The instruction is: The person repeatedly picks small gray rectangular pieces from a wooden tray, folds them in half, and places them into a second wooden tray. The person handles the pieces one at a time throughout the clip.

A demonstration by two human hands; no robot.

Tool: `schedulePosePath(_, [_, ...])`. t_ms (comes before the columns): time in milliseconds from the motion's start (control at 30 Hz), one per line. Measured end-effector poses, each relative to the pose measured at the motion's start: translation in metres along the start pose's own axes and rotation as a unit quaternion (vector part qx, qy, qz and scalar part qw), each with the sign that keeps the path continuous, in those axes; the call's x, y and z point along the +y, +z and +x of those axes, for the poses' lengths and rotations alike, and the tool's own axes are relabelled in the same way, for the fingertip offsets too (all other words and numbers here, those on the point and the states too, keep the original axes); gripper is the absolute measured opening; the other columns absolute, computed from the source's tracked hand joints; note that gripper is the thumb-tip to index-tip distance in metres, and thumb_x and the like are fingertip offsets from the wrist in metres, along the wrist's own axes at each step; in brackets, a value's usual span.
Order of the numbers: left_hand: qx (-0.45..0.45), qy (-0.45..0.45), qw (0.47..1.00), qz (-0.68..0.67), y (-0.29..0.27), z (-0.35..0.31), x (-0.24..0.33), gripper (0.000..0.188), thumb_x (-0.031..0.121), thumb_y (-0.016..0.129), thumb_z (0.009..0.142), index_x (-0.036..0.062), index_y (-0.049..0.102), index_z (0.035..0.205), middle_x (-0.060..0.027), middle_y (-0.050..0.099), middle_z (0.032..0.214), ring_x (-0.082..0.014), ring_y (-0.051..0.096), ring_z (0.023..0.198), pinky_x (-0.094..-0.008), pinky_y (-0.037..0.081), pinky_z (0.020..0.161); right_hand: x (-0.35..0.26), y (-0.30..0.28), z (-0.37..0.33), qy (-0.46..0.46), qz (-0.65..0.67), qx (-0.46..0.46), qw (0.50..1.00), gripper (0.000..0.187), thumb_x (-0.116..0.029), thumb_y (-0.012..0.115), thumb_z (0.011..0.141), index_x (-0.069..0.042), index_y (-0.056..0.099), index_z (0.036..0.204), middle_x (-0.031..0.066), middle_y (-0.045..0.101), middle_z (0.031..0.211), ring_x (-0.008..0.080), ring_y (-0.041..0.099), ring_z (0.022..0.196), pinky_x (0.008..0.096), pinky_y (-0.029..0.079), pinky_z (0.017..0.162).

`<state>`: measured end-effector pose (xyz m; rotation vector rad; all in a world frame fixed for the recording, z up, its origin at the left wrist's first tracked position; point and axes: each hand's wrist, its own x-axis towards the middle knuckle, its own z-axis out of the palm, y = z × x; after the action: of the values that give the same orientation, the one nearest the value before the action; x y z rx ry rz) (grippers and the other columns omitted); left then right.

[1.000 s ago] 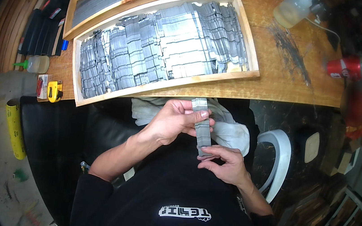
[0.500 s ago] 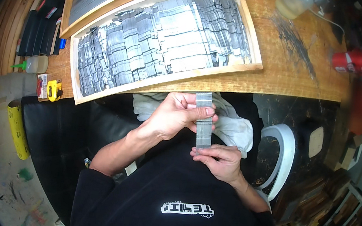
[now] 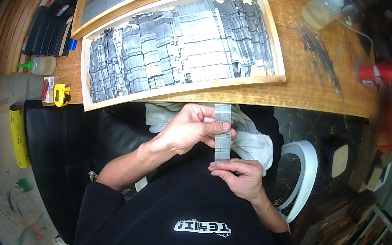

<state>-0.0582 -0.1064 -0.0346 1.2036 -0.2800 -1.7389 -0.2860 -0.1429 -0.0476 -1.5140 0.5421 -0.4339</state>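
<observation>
Between my hands, in front of my chest, is a narrow grey strip [image 3: 222,148] with dark lines across it, held upright away from me. My left hand [image 3: 195,128] grips it around the middle, thumb on top and fingers behind. At its near end, my right hand [image 3: 238,174] pinches the strip between thumb and fingers. Just beyond, on the table, lies a shallow wooden tray [image 3: 186,86] filled with many thin grey and black strips [image 3: 153,49] laid side by side in rows.
A second wooden-framed tray [image 3: 79,15] lies behind the first. On the wooden table [image 3: 324,96] are dark slivers [image 3: 321,54], a squeeze bottle [image 3: 319,13], a red can [image 3: 378,75], a green-tipped bottle [image 3: 41,65] and a yellow tape measure [image 3: 61,94]. A white chair arm [image 3: 309,180] stands at right.
The whole view has shifted slightly, so the tray and table appear a little lower. Both hands keep their hold on the grey strip, nearly still.
</observation>
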Motion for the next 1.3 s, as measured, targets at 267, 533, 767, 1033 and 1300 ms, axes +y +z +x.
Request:
schedulePosePath(267, [0.013, 0.014, 1.0, 0.017, -0.004, 0.004, -0.007, 0.023, 0.011, 0.076, 0.097, 0.0018, 0.074, 0.117, -0.0135, 0.08, 0.103, -0.0171, 0.078, 0.09, -0.0252, 0.062, 0.065, -0.033, -0.027, 0.015, 0.151, -0.062, -0.121, 0.979, 0.006, -0.003, 0.082, 0.087, -0.001, 0.077, 0.089, 0.0087, 0.078, 0.096, 0.0173, 0.075, 0.096, 0.026, 0.056, 0.085])
schedulePosePath(533, [0.008, 0.053, 0.996, 0.068, 0.017, -0.02, -0.008, 0.017, 0.014, 0.076, 0.098, 0.0038, 0.078, 0.111, -0.0077, 0.08, 0.102, -0.0108, 0.075, 0.087, -0.023, 0.058, 0.067, -0.039, -0.051, 0.063, -0.024, 0.545, -0.058, 0.836, 0.068, -0.059, 0.058, 0.102, -0.002, 0.05, 0.137, 0.0303, 0.039, 0.157, 0.0482, 0.023, 0.155, 0.0805, 0.019, 0.118])
schedulePosePath(767, [0.008, 0.051, 0.995, 0.085, 0.018, -0.03, -0.013, 0.016, 0.017, 0.074, 0.1, 0.0026, 0.077, 0.106, -0.0056, 0.081, 0.1, -0.0067, 0.071, 0.082, -0.0231, 0.055, 0.065, -0.028, -0.047, 0.073, -0.029, 0.603, -0.079, 0.793, 0.078, -0.065, 0.048, 0.103, 0.0, 0.046, 0.145, 0.0293, 0.039, 0.157, 0.0496, 0.021, 0.155, 0.0788, 0.016, 0.119])
schedulePosePath(1033, [-0.003, 0.031, 0.995, 0.097, 0.02, -0.027, -0.01, 0.015, 0.016, 0.073, 0.101, 0.003, 0.077, 0.108, -0.0055, 0.08, 0.101, -0.0072, 0.071, 0.082, -0.0233, 0.055, 0.066, -0.032, -0.048, 0.071, -0.037, 0.604, -0.079, 0.792, 0.076, -0.065, 0.046, 0.104, 0.0, 0.049, 0.141, 0.0273, 0.043, 0.155, 0.0494, 0.021, 0.155, 0.079, 0.015, 0.119])
schedulePosePath(1300, [-0.001, 0.066, 0.994, 0.084, 0.026, -0.03, -0.004, 0.021, 0.011, 0.074, 0.099, 0.0014, 0.075, 0.118, -0.0097, 0.08, 0.101, -0.0143, 0.076, 0.088, -0.0245, 0.06, 0.07, -0.031, -0.053, 0.076, -0.136, 0.451, -0.026, 0.881, 0.06, -0.044, 0.063, 0.103, 0.003, 0.048, 0.136, 0.0255, 0.049, 0.145, 0.0459, 0.036, 0.15, 0.0674, 0.03, 0.122])
